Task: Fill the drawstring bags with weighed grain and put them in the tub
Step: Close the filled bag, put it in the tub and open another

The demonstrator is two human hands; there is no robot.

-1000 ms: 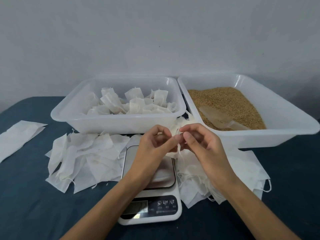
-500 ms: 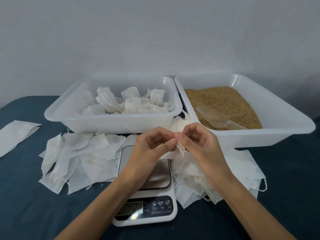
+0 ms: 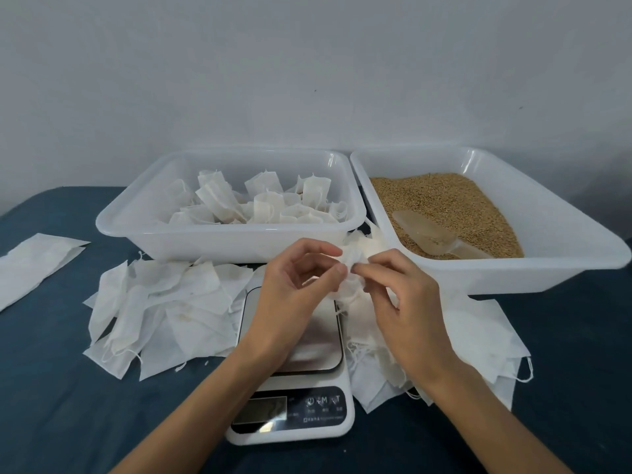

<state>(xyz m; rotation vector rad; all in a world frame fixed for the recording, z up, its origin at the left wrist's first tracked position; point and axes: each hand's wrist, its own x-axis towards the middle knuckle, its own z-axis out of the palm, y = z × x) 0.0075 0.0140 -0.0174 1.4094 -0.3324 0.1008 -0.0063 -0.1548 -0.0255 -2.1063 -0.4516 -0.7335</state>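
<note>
Head view shows both hands meeting above the scale [image 3: 294,340], working on one small white drawstring bag [image 3: 352,278]. The left hand [image 3: 297,295] pinches the bag's crumpled top between thumb and forefinger, and the right hand [image 3: 403,302] pinches it from the other side, fingers curled in close.

Compared with a second ago, the hands have hardly shifted from their spot over the scale platform, but the bag looks more bunched up between the fingertips, and the left hand's fingers have opened into a rounder arch. Half a second ago the fingertips were pressed nearly together on it; now a puff of fabric shows between them. I would guess the person is either teasing the mouth open or drawing the string shut, and I cannot tell which, since no grain is visible through the cloth.

Everything else has stayed put. The tub [image 3: 143,230] on the left holds a cluster of filled bags [image 3: 266,206] standing upright. The second tub [image 3: 564,265] on the right holds the grain [image 3: 441,203], with a clear scoop [image 3: 427,236] lying in it, untouched. Flat empty bags [image 3: 164,313] are heaped on the dark tabletop [image 3: 51,388] to the left of the scale, and more lie under the right wrist.

So the job is partway along: several bags done, plenty still flat.
</note>
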